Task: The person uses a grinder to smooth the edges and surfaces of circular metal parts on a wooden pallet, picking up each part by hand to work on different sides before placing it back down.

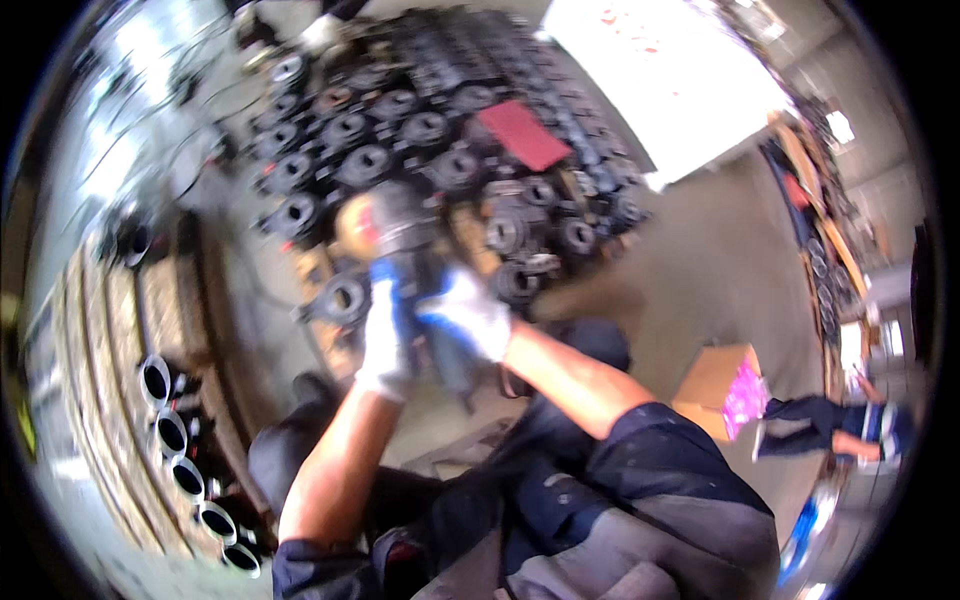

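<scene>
Both my hands wear white gloves with blue palms. My left hand grips the handle of a grey power tool, whose round tan disc end points up and left. My right hand holds the tool's body from the right. The tool hangs over a black cast metal part with a round hole, at the near edge of a pile of several like parts. The picture is blurred by motion.
A dark red flat pad lies on the pile. Several short steel pipes stand in a row at lower left. A cardboard box with a pink bag sits on the floor at right, near another person.
</scene>
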Demonstrator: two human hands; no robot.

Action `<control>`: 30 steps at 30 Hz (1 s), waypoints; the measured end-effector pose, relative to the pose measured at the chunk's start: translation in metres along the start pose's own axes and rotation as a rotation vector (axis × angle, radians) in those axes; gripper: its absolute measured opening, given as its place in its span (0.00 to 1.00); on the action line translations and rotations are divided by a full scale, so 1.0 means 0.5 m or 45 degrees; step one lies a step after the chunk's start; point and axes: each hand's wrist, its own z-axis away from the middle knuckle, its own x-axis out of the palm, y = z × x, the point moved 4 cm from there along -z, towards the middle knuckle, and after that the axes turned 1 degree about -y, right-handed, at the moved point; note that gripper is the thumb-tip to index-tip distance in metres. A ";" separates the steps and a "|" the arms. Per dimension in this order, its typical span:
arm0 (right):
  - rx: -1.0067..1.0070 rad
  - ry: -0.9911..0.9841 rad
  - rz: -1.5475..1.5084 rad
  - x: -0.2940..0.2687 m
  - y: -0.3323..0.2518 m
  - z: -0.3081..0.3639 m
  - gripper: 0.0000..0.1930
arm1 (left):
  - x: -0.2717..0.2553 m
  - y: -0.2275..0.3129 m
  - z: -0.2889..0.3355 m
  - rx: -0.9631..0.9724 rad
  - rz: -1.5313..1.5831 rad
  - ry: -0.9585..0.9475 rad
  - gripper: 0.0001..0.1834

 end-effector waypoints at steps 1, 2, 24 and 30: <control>0.017 0.009 -0.203 -0.015 0.018 -0.004 0.28 | -0.008 -0.006 0.003 0.049 -0.375 0.076 0.27; 0.044 0.027 -0.401 -0.022 0.040 -0.010 0.23 | -0.013 -0.009 0.011 0.073 -0.749 0.156 0.27; 0.416 -0.100 0.558 0.017 0.207 0.006 0.17 | -0.169 -0.146 0.073 -0.276 -0.844 0.833 0.35; 0.532 -0.032 0.835 0.043 0.178 -0.030 0.16 | -0.191 -0.136 0.048 -0.222 -0.504 0.838 0.34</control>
